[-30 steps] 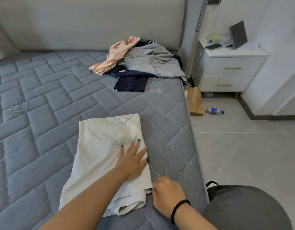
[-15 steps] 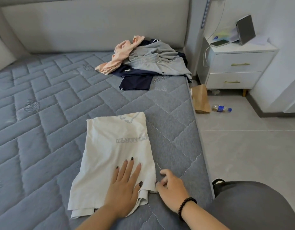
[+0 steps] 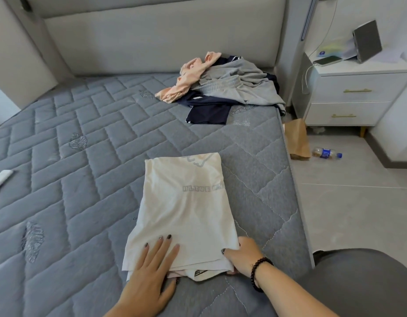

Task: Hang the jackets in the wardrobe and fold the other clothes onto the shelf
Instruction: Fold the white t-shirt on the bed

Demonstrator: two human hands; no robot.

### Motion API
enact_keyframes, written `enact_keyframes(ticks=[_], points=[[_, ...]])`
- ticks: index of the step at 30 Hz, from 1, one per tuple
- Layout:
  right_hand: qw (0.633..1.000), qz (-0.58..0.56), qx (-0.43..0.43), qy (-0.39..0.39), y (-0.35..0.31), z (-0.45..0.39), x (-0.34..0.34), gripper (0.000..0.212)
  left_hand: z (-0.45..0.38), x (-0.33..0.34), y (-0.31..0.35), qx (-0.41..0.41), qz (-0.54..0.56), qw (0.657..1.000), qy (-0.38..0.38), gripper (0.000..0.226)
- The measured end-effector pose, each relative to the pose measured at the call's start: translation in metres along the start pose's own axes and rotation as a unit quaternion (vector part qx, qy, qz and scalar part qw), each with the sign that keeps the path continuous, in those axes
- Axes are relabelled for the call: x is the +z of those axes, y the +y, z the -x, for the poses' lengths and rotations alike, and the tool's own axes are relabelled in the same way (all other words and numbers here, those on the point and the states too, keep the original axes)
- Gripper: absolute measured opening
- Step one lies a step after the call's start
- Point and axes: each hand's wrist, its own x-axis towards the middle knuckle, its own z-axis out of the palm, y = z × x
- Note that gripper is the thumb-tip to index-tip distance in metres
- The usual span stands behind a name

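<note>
Folded cream cotton T-shirt near the grey quilted mattress's right edge, left hand flat on its hem, right hand pinching its near right corner.

A bedroom in a home.

A bare quilted grey mattress fills most of the view, backed by a padded grey headboard. Loose clothes lie heaped on the mattress near the headboard. Just right of the mattress's head end stands a white two-drawer nightstand with brass handles, a phone on a charging cable on top. On the tiled floor below the nightstand sit a paper bag and a plastic bottle.
</note>
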Motion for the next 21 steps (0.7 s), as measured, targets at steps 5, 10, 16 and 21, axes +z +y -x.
enact_keyframes(ticks=[5,10,16,21], points=[[0.999,-0.049,0.019,-0.004,-0.006,0.006,-0.019,0.006,-0.008,-0.015,0.001,0.007,-0.048,0.999,0.012,0.061],[0.995,-0.083,0.043,-0.019,-0.01,0.025,-0.041,0.005,-0.011,-0.038,0.009,0.011,0.014,1.0,0.016,0.079],[0.993,-0.09,0.057,-0.043,-0.01,0.071,-0.076,0.014,-0.007,-0.073,0.018,0.019,0.229,0.967,-0.112,0.054],[0.993,-0.117,0.0,-0.028,-0.053,0.085,-0.082,0.037,-0.037,-0.125,0.013,-0.004,0.28,0.944,-0.173,0.037]])
